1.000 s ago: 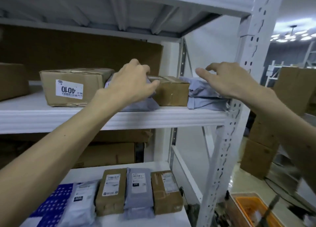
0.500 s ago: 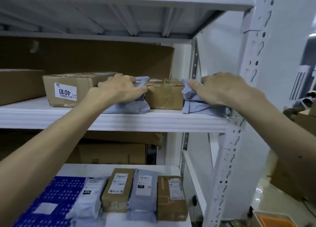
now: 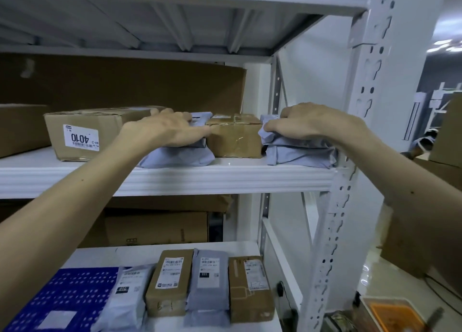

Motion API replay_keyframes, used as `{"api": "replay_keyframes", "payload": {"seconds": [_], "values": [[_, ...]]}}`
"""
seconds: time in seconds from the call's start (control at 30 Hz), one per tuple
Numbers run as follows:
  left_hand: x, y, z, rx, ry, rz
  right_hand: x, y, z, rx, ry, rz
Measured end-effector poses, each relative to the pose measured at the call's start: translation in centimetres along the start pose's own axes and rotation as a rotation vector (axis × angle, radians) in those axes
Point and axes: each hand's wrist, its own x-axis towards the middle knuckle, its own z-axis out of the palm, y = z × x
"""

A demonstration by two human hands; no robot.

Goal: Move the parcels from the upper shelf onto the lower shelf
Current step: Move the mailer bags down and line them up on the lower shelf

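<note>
On the upper shelf (image 3: 225, 179) lie a large cardboard box marked 4010 (image 3: 85, 134), a grey poly-bag parcel (image 3: 180, 157), a small taped cardboard box (image 3: 235, 139) and a second grey poly-bag parcel (image 3: 297, 154) at the right end. My left hand (image 3: 167, 131) grips the first grey parcel from above, thumb at its right side. My right hand (image 3: 310, 124) grips the second grey parcel, fingers curled over its top and thumb on its left front corner. The lower shelf (image 3: 105, 255) holds a row of several parcels, among them a blue patterned bag (image 3: 62, 299).
A white perforated upright (image 3: 350, 206) stands at the shelf's right corner, beside my right forearm. Brown cardboard boxes sit behind on both shelves. To the right are stacked cartons (image 3: 425, 234) and an orange bin (image 3: 392, 314) on the floor.
Both hands came down from hovering over the grey parcels and closed on them, the right hand's fingers curling over the top. The view shifted slightly upward and closer.
</note>
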Motion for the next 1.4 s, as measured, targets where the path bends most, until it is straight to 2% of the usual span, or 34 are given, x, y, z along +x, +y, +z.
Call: {"api": "replay_keyframes", "payload": {"seconds": [0.17, 0.37, 0.47, 0.57, 0.73, 1.03, 1.2, 1.4], "values": [[0.5, -0.2, 0.3, 0.0, 0.001, 0.012, 1.0, -0.3, -0.3, 0.062, -0.051, 0.028], [1.0, -0.5, 1.7, -0.056, 0.116, -0.079, 1.5, -0.2, 2.0, 0.03, 0.191, 0.033], [1.2, -0.4, 2.2, -0.05, 0.16, -0.09, 1.8, -0.2, 2.3, 0.02, 0.176, 0.064], [1.2, -0.6, 1.8, -0.056, 0.116, -0.073, 2.3, -0.4, 1.5, 0.029, 0.14, 0.079], [1.1, -0.9, 1.1, -0.05, 0.038, -0.072, 2.5, -0.3, 1.1, 0.02, 0.22, 0.085], [1.7, -0.6, 2.1, -0.017, 0.139, -0.074, 3.1, -0.4, 1.3, 0.013, 0.028, 0.128], [1.2, -0.4, 2.4, -0.033, 0.189, -0.075, 2.7, -0.5, 2.6, 0.031, 0.258, 0.168], [0.8, -0.4, 1.3, -0.126, 0.274, -0.087, 1.6, -0.9, 2.3, 0.014, 0.477, 0.124]]}}
